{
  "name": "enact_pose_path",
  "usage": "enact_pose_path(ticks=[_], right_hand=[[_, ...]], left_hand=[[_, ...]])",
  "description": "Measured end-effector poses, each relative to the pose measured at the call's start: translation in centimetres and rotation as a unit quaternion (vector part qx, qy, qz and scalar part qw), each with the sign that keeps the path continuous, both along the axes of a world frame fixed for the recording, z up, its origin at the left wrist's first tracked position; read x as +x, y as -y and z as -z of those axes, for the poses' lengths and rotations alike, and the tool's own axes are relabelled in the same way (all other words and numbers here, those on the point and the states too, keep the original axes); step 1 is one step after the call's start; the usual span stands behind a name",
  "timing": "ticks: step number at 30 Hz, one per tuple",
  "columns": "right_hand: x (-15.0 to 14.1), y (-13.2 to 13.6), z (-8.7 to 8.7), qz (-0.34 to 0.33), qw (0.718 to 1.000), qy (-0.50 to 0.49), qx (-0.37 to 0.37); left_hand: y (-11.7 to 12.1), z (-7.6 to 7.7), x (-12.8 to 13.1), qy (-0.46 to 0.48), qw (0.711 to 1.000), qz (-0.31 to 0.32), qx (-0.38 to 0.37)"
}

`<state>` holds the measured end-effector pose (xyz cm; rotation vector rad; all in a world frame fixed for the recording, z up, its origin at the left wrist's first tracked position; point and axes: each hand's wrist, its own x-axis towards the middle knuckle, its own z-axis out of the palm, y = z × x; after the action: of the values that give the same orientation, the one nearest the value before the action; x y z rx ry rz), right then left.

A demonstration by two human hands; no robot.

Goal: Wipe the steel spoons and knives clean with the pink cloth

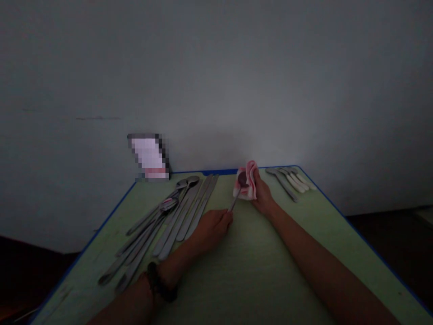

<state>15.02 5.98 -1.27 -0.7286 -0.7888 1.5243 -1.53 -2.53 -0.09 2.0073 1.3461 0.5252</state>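
My left hand (214,225) is closed round the handle of a spoon (242,178), whose bowl points up and away from me. Behind that bowl, a pink and white cloth (251,181) lies folded in my right hand (263,192), its fingers mostly hidden by the fabric. The spoon's bowl rests against the cloth. Left of my left hand lie several table knives (199,203) side by side. Farther left is a pile of spoons (152,221), their handles toward me. Beyond my right hand, several spoons (282,183), some with pale handles, lie at the far right.
Everything lies on a light green table (243,280) with a blue edge. A blurred-out device with a bright screen (149,155) stands upright at the back left. A grey wall (216,90) rises right behind the table.
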Motion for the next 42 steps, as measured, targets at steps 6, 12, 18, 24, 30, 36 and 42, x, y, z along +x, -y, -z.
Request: enact_pose_path(ticks=[6, 12, 18, 24, 30, 36, 42], right_hand=[[0.3, -0.4, 0.6, -0.076, 0.997, 0.008, 0.029], [0.8, -0.7, 1.0, -0.126, 0.992, 0.015, 0.025], [0.9, -1.5, 0.9, -0.058, 0.995, -0.084, 0.000], [0.9, -1.6, 0.2, -0.072, 0.992, -0.098, -0.019], [1.1, -2.0, 0.4, 0.012, 0.993, -0.116, -0.011], [1.1, -1.5, 0.8, 0.022, 0.999, -0.027, -0.009], [0.9, -1.1, 0.6, 0.000, 0.999, 0.033, -0.011]], left_hand=[[0.1, -0.2, 0.1, -0.024, 1.000, 0.002, 0.017], [0.1, -0.4, 0.2, -0.058, 0.998, 0.019, 0.026], [0.3, -0.6, -0.3, 0.017, 0.998, 0.059, 0.010], [0.1, 0.3, -0.1, -0.060, 0.994, 0.063, 0.068], [0.0, 0.0, 0.0, -0.079, 0.993, 0.064, 0.055], [0.1, 0.2, -1.2, -0.053, 0.988, 0.118, 0.088], [0.2, 0.8, -1.5, -0.085, 0.973, 0.147, 0.157]])
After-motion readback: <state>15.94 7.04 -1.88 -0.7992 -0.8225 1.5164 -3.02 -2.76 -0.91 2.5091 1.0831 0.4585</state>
